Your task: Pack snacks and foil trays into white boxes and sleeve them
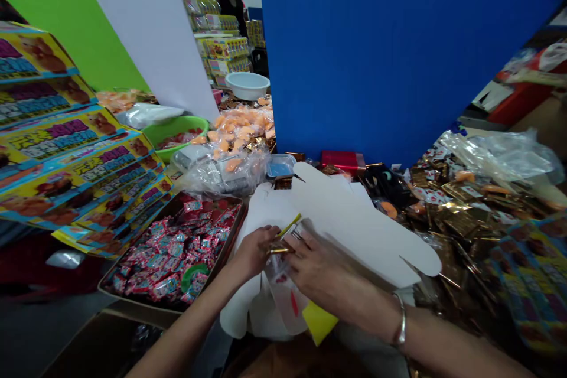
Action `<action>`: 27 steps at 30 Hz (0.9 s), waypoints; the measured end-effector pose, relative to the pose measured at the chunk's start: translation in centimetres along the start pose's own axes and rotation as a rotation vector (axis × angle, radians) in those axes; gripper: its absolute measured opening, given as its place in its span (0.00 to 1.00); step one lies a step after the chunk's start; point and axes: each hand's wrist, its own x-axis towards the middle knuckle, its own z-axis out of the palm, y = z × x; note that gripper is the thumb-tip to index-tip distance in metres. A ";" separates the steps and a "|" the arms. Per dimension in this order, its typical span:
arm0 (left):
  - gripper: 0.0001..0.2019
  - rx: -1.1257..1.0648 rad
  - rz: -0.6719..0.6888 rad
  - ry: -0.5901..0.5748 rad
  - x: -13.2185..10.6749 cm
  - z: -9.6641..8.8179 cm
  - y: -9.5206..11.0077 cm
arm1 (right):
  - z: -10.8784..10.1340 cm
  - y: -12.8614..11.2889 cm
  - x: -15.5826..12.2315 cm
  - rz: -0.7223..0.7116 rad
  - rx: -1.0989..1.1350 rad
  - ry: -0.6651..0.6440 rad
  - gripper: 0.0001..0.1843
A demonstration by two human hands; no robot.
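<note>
My left hand [254,251] and my right hand [323,269] meet over a flat white cardboard box blank [354,224]. Between my fingertips are a few gold-wrapped packets [281,246], held at the mouth of a clear plastic bag [283,298]. A red mark shows on the bag. Below it, a yellow card [319,322] sticks out from under the white blank. A silver bangle [401,319] circles my right wrist.
To the left, a tray of pink-wrapped sweets [172,254] sits below stacked yellow printed boxes [57,130]. Heaped gold packets [465,212] lie on the right. A green basin [177,136] and a white basin [247,85] stand farther back, by a blue partition [376,41]. A person [230,3] stands beyond.
</note>
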 end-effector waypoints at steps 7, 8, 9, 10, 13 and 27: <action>0.16 -0.197 0.083 0.092 -1.9 -0.8 -0.6 | 1.0 -0.1 -4.8 0.311 0.375 0.091 0.14; 0.17 -0.233 0.120 0.116 -2.2 -0.8 -0.2 | 1.1 -0.1 -5.4 0.348 0.439 0.092 0.15; 0.17 -0.246 0.159 0.123 -2.3 -0.8 0.3 | 1.2 -0.1 -5.7 0.375 0.497 0.082 0.16; 0.19 -0.229 0.188 0.117 -2.4 -0.6 0.8 | 1.5 0.0 -5.7 0.394 0.548 0.072 0.16; 0.20 -0.100 0.203 0.074 -2.5 0.3 2.1 | 2.8 0.5 -4.9 0.519 0.694 0.102 0.11; 0.18 0.079 0.028 0.054 -2.6 1.2 4.2 | -2.1 2.4 -1.5 0.362 0.298 0.183 0.15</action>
